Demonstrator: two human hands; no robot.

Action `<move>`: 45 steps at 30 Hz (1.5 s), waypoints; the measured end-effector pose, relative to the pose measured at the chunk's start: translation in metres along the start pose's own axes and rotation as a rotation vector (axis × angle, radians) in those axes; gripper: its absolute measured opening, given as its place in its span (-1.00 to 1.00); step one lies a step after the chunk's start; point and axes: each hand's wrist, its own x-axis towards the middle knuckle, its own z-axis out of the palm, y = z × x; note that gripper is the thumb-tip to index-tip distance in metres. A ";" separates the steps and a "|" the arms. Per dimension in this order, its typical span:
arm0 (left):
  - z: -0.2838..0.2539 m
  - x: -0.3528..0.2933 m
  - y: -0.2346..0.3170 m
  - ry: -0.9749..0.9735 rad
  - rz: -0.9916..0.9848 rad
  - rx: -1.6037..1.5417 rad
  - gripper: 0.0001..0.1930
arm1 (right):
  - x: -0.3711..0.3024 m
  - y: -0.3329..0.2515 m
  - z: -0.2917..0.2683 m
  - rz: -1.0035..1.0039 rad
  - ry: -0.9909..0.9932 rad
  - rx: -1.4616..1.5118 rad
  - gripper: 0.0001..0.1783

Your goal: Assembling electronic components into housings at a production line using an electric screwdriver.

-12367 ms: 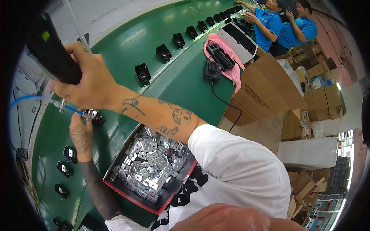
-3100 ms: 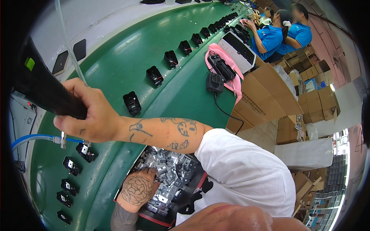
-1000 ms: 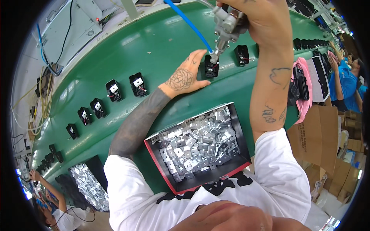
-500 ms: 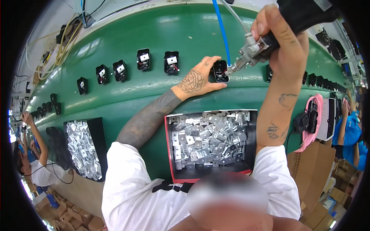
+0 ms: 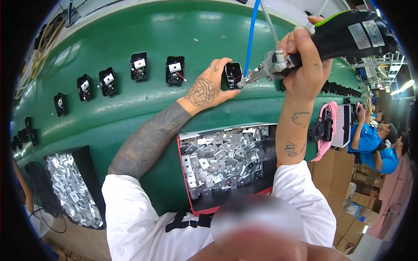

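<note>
Currently I have both hands working over a green bench [image 5: 109, 43], and I read the clock with twelve at the top of my view.

At one o'clock from the centre sits the black plastic housing [image 5: 234, 74], resting open side up on the bench. The left hand [image 5: 203, 90] comes at it from the housing's nine o'clock side, thumb and fingers spread wide enough to bracket it and steady it between them.

Toward two o'clock, the right hand [image 5: 307, 65] is curled closed around a black handheld power driver [image 5: 348, 37] with green trim. The driver's metal nose [image 5: 261, 71] slants down to the housing's four-o'clock corner; from this angle I cannot tell whether its tip touches anything inside. A blue hose [image 5: 251, 39] and a clear tube [image 5: 271, 26] run up from the metal part toward twelve.

Five more black housings [image 5: 175, 75] with pale plates inside stand in a loose row from eleven to nine o'clock. At five o'clock I see a red-edged box [image 5: 271, 150] heaped with small metal brackets [image 5: 222, 161]; a second, black box [image 5: 91, 174] of metal pieces lies at eight. At three o'clock, a pink pouch [image 5: 322, 150] lies near the bench's end, and co-workers in blue shirts [image 5: 379, 152] are beyond it.
</note>
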 end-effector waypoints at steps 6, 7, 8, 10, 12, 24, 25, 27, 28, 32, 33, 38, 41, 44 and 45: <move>-0.002 0.001 0.001 0.012 0.005 -0.020 -0.23 | -0.001 0.003 0.006 0.008 -0.027 0.032 -0.63; -0.002 0.001 0.001 0.015 0.003 -0.016 -0.24 | -0.001 0.003 0.008 0.004 -0.021 0.024 -0.63; -0.002 0.001 0.001 0.016 0.001 -0.011 -0.24 | -0.001 0.003 0.009 0.001 -0.015 0.015 -0.63; -0.002 0.002 0.002 0.012 0.001 -0.005 -0.25 | -0.001 0.002 0.009 -0.004 -0.002 0.007 -0.63; -0.002 0.003 0.004 -0.002 -0.040 -0.021 -0.25 | -0.001 0.003 0.007 -0.013 0.000 0.001 -0.64; -0.004 0.003 0.007 0.010 -0.080 -0.030 -0.26 | 0.001 0.010 0.007 0.018 0.070 0.078 -0.54; -0.004 0.003 0.008 0.008 -0.081 -0.030 -0.26 | 0.002 0.009 0.007 0.020 0.072 0.078 -0.54; -0.006 0.004 0.009 0.014 -0.081 -0.027 -0.26 | 0.004 0.008 0.007 0.023 0.067 0.077 -0.54; -0.006 0.004 0.009 0.017 -0.081 -0.025 -0.26 | 0.004 0.007 0.006 0.025 0.065 0.077 -0.55; -0.007 0.004 0.009 0.014 -0.076 -0.034 -0.26 | 0.006 0.009 0.003 0.019 0.040 0.085 -0.55; -0.007 0.004 0.010 0.012 -0.074 -0.040 -0.27 | 0.006 0.009 0.003 0.016 0.028 0.089 -0.55; -0.006 0.002 -0.002 0.041 -0.027 0.118 -0.27 | 0.005 0.002 0.004 -0.038 0.010 0.017 -0.63; -0.004 0.001 -0.006 0.031 -0.021 0.199 -0.27 | 0.015 -0.009 -0.001 -0.064 0.011 0.070 -0.66; 0.001 0.006 -0.005 -0.050 -0.020 0.246 -0.26 | 0.025 -0.029 -0.009 -0.104 0.048 0.265 -0.67; 0.001 0.006 -0.004 -0.050 -0.018 0.246 -0.26 | 0.024 -0.027 -0.007 -0.105 0.048 0.264 -0.67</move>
